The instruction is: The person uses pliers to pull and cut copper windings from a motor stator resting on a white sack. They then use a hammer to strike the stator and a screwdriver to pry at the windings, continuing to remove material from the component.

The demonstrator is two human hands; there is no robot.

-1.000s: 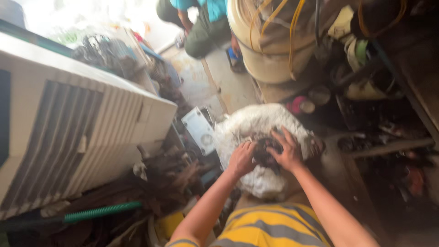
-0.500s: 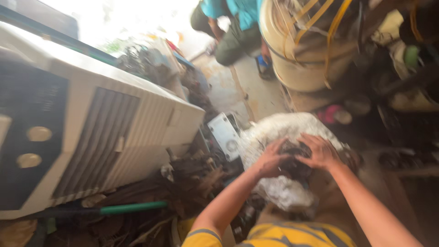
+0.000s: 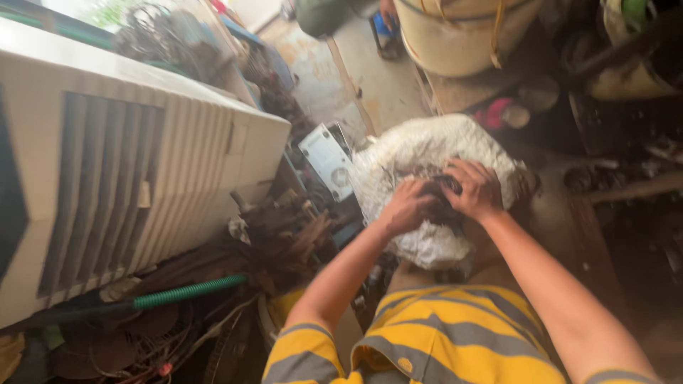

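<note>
Kneeling over a white sack (image 3: 427, 142) on the floor, among scrap. Working at a dark lump (image 3: 440, 197) sitting on top of the sack, just in front of the striped shirt. Gripping the lump from its near side with the left hand (image 3: 405, 208), fingers curled in tight. Clamping over its far side with the right hand (image 3: 475, 188), fingers bent down onto it, thumb tucked under. Too blurred to tell what the lump is made of, or whether it is tangled with wire.

By the look of it, mid-grip: wrenching or prying at the lump, not lifting it yet. Judging from the hold, calls next for a firm two-handed pull or twist, with the sack kept from sliding and the fingers kept off any sharp ends.

To the left, just beside the sack: a small white box (image 3: 327, 160), leaning. Further left: a big white louvred cabinet (image 3: 142, 178), with a green hose (image 3: 188, 290) below it and a heap of dark scrap (image 3: 284, 227) between. Beyond the sack: a pale tub (image 3: 455, 43), well apart.
</note>
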